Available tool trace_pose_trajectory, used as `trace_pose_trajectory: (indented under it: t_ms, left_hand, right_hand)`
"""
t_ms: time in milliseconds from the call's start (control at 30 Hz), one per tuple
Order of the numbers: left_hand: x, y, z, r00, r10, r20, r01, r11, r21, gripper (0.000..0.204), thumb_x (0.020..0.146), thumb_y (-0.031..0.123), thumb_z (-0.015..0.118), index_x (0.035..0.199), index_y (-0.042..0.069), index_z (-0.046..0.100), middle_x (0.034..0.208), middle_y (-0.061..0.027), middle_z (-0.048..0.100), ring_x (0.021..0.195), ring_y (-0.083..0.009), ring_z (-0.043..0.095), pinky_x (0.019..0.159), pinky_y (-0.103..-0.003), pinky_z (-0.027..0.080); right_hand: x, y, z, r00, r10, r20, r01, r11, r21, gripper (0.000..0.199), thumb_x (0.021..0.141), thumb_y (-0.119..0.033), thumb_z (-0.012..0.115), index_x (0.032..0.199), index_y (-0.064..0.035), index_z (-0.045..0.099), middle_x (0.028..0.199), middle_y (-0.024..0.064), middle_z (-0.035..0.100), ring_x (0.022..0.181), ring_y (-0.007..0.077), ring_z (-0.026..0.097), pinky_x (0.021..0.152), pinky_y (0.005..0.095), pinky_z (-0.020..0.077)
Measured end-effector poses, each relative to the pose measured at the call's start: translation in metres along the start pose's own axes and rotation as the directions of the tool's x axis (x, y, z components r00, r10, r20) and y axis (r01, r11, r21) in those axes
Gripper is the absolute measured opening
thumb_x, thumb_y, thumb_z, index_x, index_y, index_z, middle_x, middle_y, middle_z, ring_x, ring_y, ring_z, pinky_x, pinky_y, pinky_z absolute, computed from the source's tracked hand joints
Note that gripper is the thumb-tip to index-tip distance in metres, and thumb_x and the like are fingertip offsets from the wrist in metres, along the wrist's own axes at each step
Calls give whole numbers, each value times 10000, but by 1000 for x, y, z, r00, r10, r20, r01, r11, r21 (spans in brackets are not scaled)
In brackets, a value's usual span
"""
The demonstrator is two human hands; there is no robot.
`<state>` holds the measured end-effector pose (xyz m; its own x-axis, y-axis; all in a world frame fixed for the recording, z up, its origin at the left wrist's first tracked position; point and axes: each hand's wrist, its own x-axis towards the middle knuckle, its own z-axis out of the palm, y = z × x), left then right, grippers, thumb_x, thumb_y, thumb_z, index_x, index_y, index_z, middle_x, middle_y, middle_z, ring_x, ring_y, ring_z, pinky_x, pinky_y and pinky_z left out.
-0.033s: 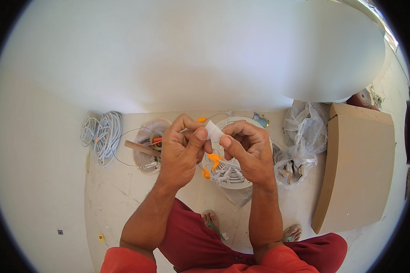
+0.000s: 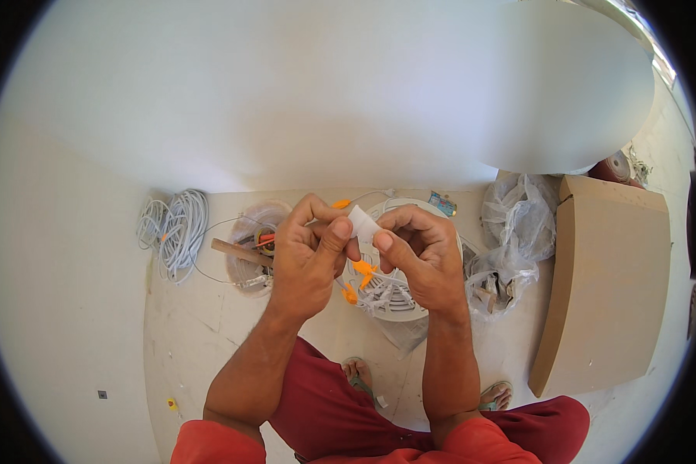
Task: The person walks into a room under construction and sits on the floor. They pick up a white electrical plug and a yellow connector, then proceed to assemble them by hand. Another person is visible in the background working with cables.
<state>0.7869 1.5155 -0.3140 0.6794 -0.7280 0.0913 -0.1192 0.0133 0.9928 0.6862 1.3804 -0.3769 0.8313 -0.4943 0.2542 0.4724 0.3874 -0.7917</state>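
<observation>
A small white piece (image 2: 363,223), smooth and curved like a short roll or fitting, is held up between my hands; its exact kind is unclear. My left hand (image 2: 305,259) pinches its left edge between thumb and bent fingers. From the other side, thumb and fingertips of my right hand (image 2: 424,259) grip its right edge. Below the hands, on the floor, lies a round white slatted reel-like thing (image 2: 400,315), partly covered by them. Bright orange pieces (image 2: 365,271) with white cord sit on its left part.
Coiled grey-white cable (image 2: 184,236) lies at the left by the wall. Beside it stands a round tub (image 2: 240,271) of tools, with a wooden stick (image 2: 238,252) across it. To the right are clear plastic bags (image 2: 522,216) and a large cardboard box (image 2: 615,286). A blue packet (image 2: 443,203) lies near the wall.
</observation>
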Motion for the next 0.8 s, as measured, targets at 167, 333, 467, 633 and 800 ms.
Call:
trace_pose_trajectory:
  t_ms: [167,333,467,633,800]
  left_hand:
    - [0,-2,3,991,131,-11,-128,983,128,230,1047,263,638,999,50,566,709,-50,638,487,-19,388,440,-207,295]
    - [2,-11,11,928,367,-57,-342,903,259,205,1042,233,647,985,48,579,706,-33,640,512,-12,421,466,-203,327]
    - [0,-4,10,967,251,-30,-241,950,197,214,1042,242,648,976,53,572,700,-40,640,510,-14,425,452,-205,323]
    - [-3,4,7,1000,15,-5,-15,1000,26,234,1046,270,638,950,72,558,689,-58,633,482,-26,401,423,-209,297]
    - [-3,5,4,990,-137,33,140,982,-127,215,1063,251,608,947,79,548,691,-66,639,448,-29,361,408,-205,280]
  right_hand:
    - [0,4,-4,999,29,31,-30,999,34,185,967,-147,707,1035,24,689,841,23,678,648,56,588,577,224,473]
    - [1,7,-1,998,52,36,-54,997,63,221,974,-176,711,1055,27,680,865,31,682,659,70,611,596,231,499]
    - [2,12,-4,999,21,27,-23,998,56,242,984,-198,712,1058,30,681,873,39,685,683,79,627,612,232,513]
    - [1,13,-5,1000,16,23,-18,996,93,220,977,-164,719,1063,34,681,912,63,705,707,90,643,636,240,539]
    - [3,14,-5,1000,14,9,-15,983,182,233,938,-91,751,1114,32,658,940,87,720,729,108,667,650,241,556]
